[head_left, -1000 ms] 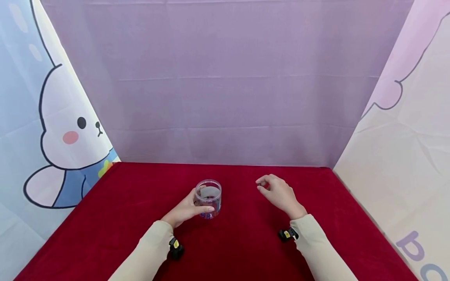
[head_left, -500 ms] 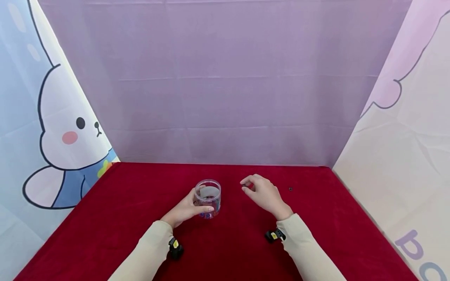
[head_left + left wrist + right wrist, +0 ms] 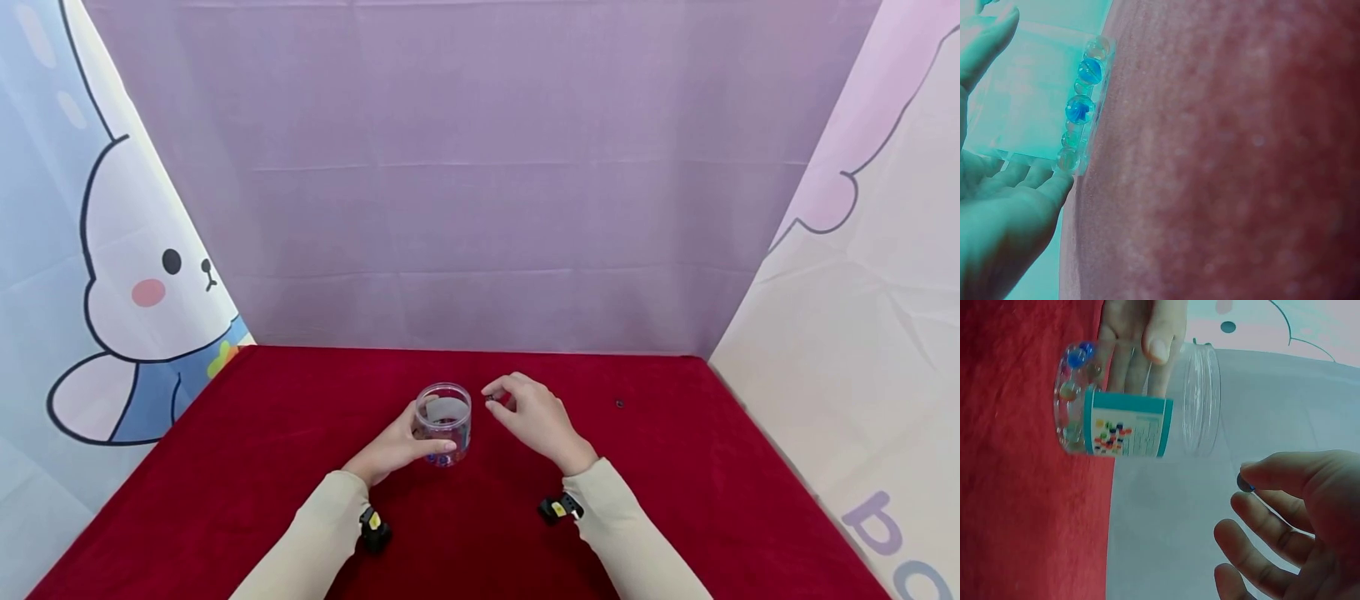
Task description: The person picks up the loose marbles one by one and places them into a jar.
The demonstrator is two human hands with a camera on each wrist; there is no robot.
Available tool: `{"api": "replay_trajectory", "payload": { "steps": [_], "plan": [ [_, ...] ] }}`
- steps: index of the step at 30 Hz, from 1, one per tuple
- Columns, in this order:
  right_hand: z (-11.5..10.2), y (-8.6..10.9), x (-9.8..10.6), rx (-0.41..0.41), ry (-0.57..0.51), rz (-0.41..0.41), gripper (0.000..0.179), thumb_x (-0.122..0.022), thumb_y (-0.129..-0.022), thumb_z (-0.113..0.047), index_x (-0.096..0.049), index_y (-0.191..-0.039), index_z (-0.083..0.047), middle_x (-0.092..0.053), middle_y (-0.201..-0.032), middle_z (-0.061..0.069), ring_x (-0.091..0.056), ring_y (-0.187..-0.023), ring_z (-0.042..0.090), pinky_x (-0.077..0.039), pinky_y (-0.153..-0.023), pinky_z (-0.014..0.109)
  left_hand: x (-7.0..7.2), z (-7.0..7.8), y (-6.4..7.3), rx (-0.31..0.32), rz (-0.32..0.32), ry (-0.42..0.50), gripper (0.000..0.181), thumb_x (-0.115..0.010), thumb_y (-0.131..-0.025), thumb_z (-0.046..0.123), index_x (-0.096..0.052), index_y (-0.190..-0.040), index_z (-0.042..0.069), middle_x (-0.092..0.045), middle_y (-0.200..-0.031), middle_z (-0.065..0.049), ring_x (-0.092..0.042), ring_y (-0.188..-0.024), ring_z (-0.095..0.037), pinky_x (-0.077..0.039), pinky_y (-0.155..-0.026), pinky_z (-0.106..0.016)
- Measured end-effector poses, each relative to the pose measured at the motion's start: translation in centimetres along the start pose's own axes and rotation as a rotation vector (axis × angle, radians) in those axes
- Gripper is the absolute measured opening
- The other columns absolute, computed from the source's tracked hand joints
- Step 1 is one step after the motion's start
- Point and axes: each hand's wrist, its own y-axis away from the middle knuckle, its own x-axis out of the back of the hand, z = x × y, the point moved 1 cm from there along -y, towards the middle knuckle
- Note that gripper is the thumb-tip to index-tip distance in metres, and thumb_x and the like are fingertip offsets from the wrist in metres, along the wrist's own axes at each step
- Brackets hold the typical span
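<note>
A clear plastic jar (image 3: 446, 423) stands on the red cloth with its open top upward. Several glass marbles (image 3: 1080, 109) lie at its bottom, some with blue in them, and a printed label (image 3: 1127, 425) is on its side. My left hand (image 3: 397, 446) grips the jar, its thumb across the near side. To the right of the jar's rim, apart from it, my right hand (image 3: 534, 417) pinches a dark marble (image 3: 1245, 482) between thumb and finger. The other fingers of that hand are loosely bent.
Another small dark marble (image 3: 619, 403) lies on the red cloth (image 3: 705, 483) to the right. A purple curtain (image 3: 480, 183) hangs behind the table, with printed cloth panels at both sides. Each wrist wears a black strap device.
My right hand has moved left toward the jar with the dark marble, uncovering the other marble on the cloth. The left hand and jar stay in place.
</note>
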Motion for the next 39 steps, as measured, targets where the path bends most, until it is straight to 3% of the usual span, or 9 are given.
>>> {"api": "replay_trajectory", "payload": {
  "steps": [16,22,30,35,39],
  "plan": [
    [-1.4,-0.6,-2.2,0.12,-0.092,0.034,0.02,-0.073,-0.094,-0.019,-0.072,-0.114,-0.016,-0.065,-0.104,-0.007,-0.059,-0.079,0.007,-0.051,-0.061,0.025,-0.1,0.0,-0.2,-0.019,-0.023,0.022,0.089,-0.081,-0.087,0.029,-0.024,-0.155,0.02,-0.045,-0.147,-0.013,-0.044,-0.133,-0.03,-0.038,-0.109,-0.053],
    [-1.4,-0.8,-2.7,0.118,-0.119,0.017,0.019,-0.073,-0.094,-0.018,-0.072,-0.114,-0.015,-0.065,-0.103,-0.005,-0.058,-0.079,0.007,-0.051,-0.06,0.024,-0.1,0.1,0.0,-0.017,-0.022,0.015,0.092,-0.081,-0.087,0.03,-0.022,-0.156,0.015,-0.044,-0.148,-0.012,-0.043,-0.134,-0.03,-0.037,-0.109,-0.053],
    [-1.4,-1.1,-3.4,0.098,-0.113,-0.022,0.02,-0.072,-0.095,-0.02,-0.072,-0.115,-0.015,-0.062,-0.098,-0.007,-0.057,-0.079,0.008,-0.051,-0.06,0.025,-0.1,0.1,-0.1,-0.019,-0.025,0.014,0.09,-0.081,-0.087,0.03,-0.024,-0.155,0.018,-0.045,-0.147,-0.011,-0.045,-0.132,-0.029,-0.039,-0.108,-0.051],
    [-1.6,-1.1,-3.4,0.096,-0.11,-0.035,0.025,-0.071,-0.095,-0.019,-0.071,-0.12,-0.013,-0.063,-0.102,-0.003,-0.059,-0.08,0.015,-0.05,-0.061,0.025,-0.1,0.1,-0.2,-0.023,-0.034,0.021,0.091,-0.081,-0.087,0.029,-0.022,-0.156,0.017,-0.046,-0.146,-0.01,-0.046,-0.132,-0.029,-0.04,-0.108,-0.049],
    [-1.7,-1.0,-3.2,0.096,-0.116,-0.037,0.028,-0.072,-0.095,-0.018,-0.07,-0.122,-0.013,-0.064,-0.106,0.0,-0.058,-0.08,0.011,-0.051,-0.061,0.025,-0.1,0.1,-0.2,-0.02,-0.034,0.022,0.093,-0.081,-0.087,0.029,-0.021,-0.156,0.015,-0.046,-0.146,-0.011,-0.046,-0.133,-0.029,-0.039,-0.109,-0.05]
  ]
}}
